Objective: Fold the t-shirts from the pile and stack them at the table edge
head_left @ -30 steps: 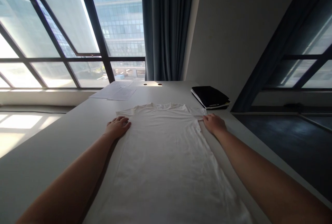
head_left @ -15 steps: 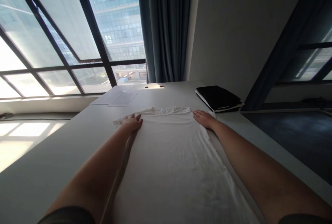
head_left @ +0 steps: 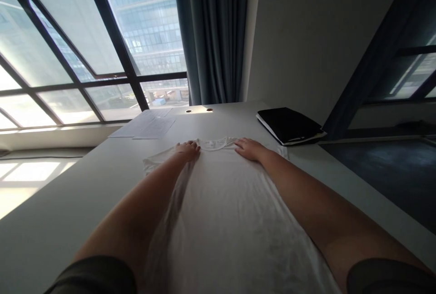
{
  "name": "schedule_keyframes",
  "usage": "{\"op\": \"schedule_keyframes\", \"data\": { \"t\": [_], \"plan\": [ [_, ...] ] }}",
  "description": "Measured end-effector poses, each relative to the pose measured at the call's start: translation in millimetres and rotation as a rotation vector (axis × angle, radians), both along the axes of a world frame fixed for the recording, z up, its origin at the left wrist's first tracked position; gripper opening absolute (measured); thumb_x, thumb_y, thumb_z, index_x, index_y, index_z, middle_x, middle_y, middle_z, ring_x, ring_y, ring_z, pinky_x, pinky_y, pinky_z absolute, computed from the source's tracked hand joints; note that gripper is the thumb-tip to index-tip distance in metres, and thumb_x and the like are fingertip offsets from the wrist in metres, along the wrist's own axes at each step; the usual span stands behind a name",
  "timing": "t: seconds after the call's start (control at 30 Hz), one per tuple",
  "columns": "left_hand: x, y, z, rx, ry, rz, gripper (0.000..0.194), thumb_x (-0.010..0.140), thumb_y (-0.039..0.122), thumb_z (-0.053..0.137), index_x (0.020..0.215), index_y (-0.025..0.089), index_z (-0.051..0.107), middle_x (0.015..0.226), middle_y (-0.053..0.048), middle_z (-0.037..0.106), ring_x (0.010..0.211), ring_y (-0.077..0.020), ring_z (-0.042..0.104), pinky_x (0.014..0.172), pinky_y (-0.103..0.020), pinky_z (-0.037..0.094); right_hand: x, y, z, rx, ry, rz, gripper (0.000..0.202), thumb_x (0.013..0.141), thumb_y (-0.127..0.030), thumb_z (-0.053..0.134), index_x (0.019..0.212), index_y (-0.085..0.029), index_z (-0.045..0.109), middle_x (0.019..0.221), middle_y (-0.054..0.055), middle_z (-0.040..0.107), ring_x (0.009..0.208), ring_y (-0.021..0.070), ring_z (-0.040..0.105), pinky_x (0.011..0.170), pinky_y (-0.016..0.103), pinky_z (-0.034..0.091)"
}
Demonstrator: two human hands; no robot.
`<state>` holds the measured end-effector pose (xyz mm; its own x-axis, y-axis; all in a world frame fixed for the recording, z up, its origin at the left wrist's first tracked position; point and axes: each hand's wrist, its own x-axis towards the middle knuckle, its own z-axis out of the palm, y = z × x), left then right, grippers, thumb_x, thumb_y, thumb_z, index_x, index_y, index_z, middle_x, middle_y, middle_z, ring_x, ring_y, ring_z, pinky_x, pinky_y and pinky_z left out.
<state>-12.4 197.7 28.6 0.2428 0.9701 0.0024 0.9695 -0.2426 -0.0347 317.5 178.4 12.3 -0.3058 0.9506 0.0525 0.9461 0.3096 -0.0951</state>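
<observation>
A white T-shirt (head_left: 225,203) lies spread on the table, its round collar at the far end and its body running toward me. My left hand (head_left: 188,150) rests flat on the left shoulder, just beside the collar, fingers stretched out. On the other side of the collar, my right hand (head_left: 250,149) lies on the right shoulder with its fingers extended. The left sleeve sticks out past my left wrist. Part of the right sleeve is hidden behind my right forearm.
The white table (head_left: 85,203) carries printed sheets (head_left: 145,126) at the far left and a black folder (head_left: 289,124) at the far right. Behind stand a dark curtain (head_left: 214,35) and a window (head_left: 112,58) with one pane tilted.
Both hands have slid inward along the shoulders toward the collar. The view has shifted slightly.
</observation>
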Motion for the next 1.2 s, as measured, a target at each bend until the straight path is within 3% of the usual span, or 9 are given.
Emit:
{"op": "schedule_keyframes", "data": {
  "t": [0.1, 0.23, 0.33, 0.43, 0.53, 0.63, 0.87, 1.07, 1.2],
  "plan": [
    [-1.3, 13.9, -9.9, -0.008, -0.041, 0.034, 0.06, 0.105, 0.056, 0.021, 0.155, 0.03, 0.044, 0.166, -0.009, 0.039, 0.148, -0.0309, 0.041, 0.118, -0.057, 0.034, 6.3, 6.8, -6.8, -0.023, -0.015, -0.037, 0.062, 0.105, -0.053, 0.032, 0.161, -0.029, 0.041, 0.169, 0.009, 0.033, 0.154, 0.0323, 0.031, 0.122, 0.06, 0.026],
    [-4.3, 18.2, -22.9, -0.009, -0.085, 0.062, 0.069, 0.103, 0.061, 0.02, 0.164, 0.03, 0.029, 0.173, -0.006, 0.022, 0.158, -0.0343, 0.021, 0.123, -0.064, 0.022, 20.8, 16.2, -12.6, -0.078, -0.015, -0.029, 0.063, 0.106, -0.056, 0.026, 0.163, -0.033, 0.035, 0.173, 0.005, 0.022, 0.157, 0.0347, 0.021, 0.123, 0.064, 0.021],
    [-3.9, 16.3, -25.5, -0.001, -0.098, 0.054, 0.068, 0.104, 0.059, 0.021, 0.165, 0.029, 0.027, 0.174, -0.005, 0.02, 0.159, -0.0343, 0.017, 0.123, -0.066, 0.019, 21.8, 20.1, -13.3, -0.091, -0.025, -0.066, 0.065, 0.105, -0.058, 0.025, 0.165, -0.034, 0.032, 0.174, 0.003, 0.018, 0.158, 0.0387, 0.018, 0.123, 0.066, 0.019],
    [-0.2, 13.4, -23.9, 0.063, -0.097, -0.004, 0.064, 0.106, 0.052, 0.022, 0.164, 0.028, 0.029, 0.173, -0.005, 0.022, 0.16, -0.0293, 0.016, 0.126, -0.059, 0.015, 13.6, 20.9, -12.6, -0.001, -0.037, -0.031, 0.065, 0.105, -0.057, 0.028, 0.162, -0.028, 0.039, 0.171, 0.006, 0.027, 0.158, 0.0399, 0.014, 0.123, 0.068, 0.015],
    [4.7, 12.5, -22.6, 0.035, -0.091, -0.08, 0.065, 0.106, 0.055, 0.022, 0.164, 0.027, 0.03, 0.173, -0.005, 0.025, 0.159, -0.0257, 0.021, 0.127, -0.052, 0.019, 1.8, 22.1, -12.9, 0.042, 0.006, 0.104, 0.064, 0.106, -0.054, 0.031, 0.16, -0.023, 0.043, 0.169, 0.008, 0.033, 0.158, 0.0335, 0.018, 0.126, 0.059, 0.016],
    [7.5, 15.1, -22.2, -0.041, -0.095, -0.077, 0.073, 0.104, 0.063, 0.021, 0.166, 0.025, 0.024, 0.174, -0.006, 0.019, 0.16, -0.0269, 0.017, 0.127, -0.053, 0.019, -6.7, 25.1, -14.2, -0.024, 0.028, 0.182, 0.064, 0.107, -0.053, 0.031, 0.163, -0.023, 0.039, 0.17, 0.008, 0.029, 0.157, 0.0281, 0.024, 0.128, 0.049, 0.02],
    [8.7, 13.3, -20.2, -0.037, -0.101, -0.063, 0.076, 0.102, 0.064, 0.02, 0.167, 0.025, 0.021, 0.174, -0.006, 0.017, 0.16, -0.0289, 0.016, 0.127, -0.056, 0.017, -7.0, 24.9, -14.3, -0.054, -0.038, 0.099, 0.067, 0.107, -0.057, 0.028, 0.166, -0.026, 0.032, 0.173, 0.008, 0.019, 0.158, 0.0322, 0.022, 0.127, 0.052, 0.02],
    [10.7, 3.8, -25.9, -0.001, -0.054, 0.301, 0.088, 0.096, 0.074, 0.023, 0.16, 0.017, 0.041, 0.167, -0.02, 0.033, 0.152, -0.0464, 0.029, 0.117, -0.072, 0.024, -8.0, 21.8, -18.8, -0.05, -0.06, 0.11, 0.071, 0.105, -0.06, 0.031, 0.166, -0.024, 0.03, 0.172, 0.012, 0.019, 0.158, 0.031, 0.021, 0.127, 0.054, 0.019],
    [7.3, 4.9, -29.9, -0.047, -0.08, 0.327, 0.088, 0.095, 0.074, 0.022, 0.164, 0.02, 0.033, 0.172, -0.016, 0.02, 0.157, -0.0449, 0.018, 0.12, -0.07, 0.021, -8.1, 19.6, -17.9, -0.049, -0.029, 0.101, 0.069, 0.106, -0.059, 0.031, 0.165, -0.025, 0.032, 0.172, 0.008, 0.022, 0.158, 0.0295, 0.021, 0.128, 0.05, 0.019]
  ]
}}
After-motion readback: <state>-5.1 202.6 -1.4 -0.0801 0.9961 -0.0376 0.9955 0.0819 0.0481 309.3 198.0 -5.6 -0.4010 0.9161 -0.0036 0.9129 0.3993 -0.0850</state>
